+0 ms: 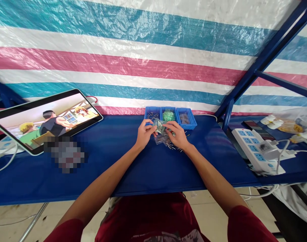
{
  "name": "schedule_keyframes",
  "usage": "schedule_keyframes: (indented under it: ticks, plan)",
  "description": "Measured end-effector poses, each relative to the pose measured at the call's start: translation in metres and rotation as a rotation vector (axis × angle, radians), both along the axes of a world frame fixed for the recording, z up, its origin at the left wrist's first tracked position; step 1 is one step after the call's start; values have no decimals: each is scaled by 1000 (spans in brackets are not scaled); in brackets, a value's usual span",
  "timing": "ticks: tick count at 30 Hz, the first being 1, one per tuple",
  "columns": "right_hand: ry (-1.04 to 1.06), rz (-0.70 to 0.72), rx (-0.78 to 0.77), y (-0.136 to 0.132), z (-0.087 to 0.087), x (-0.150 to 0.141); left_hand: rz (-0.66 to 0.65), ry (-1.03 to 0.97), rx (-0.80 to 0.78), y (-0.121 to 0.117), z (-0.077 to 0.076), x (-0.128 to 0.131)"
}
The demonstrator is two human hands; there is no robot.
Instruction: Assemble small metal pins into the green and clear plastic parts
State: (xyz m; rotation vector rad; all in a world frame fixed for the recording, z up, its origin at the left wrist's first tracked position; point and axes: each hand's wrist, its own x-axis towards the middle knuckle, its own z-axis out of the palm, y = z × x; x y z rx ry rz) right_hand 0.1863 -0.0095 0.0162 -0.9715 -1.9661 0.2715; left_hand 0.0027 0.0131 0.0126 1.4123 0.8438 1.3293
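Between my hands is a small clear plastic bag (158,125) with small pale pieces in it. My left hand (144,133) pinches its left side between thumb and fingers. On the other side, my right hand (178,133) is closed with its fingertips at the bag's right edge. Beneath them lies a loose pile of thin metal pieces like drill bits (170,145), with another clear bag (161,139) beside it. Just behind stand three joined blue bins (191,126): thin dark metal pieces at left, green bundled material (169,115) in the middle, small greyish pieces (184,118) at right.
A tablet (49,121) playing a cartoon leans at the left of the blue table (113,158), a blurred-out item in front of it. At right are a white power strip (254,151) with plugs and a blue metal frame (244,80). A striped sheet (143,64) hangs behind.
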Motion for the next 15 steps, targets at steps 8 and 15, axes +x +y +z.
schedule_keyframes:
  ticks: [8,15]
  plan:
    - [45,-164,33,5,-3,0,-21,100,87,-3,-2,4]
    - [17,-89,-67,-1,-2,0,-29,87,41,1,-5,2]
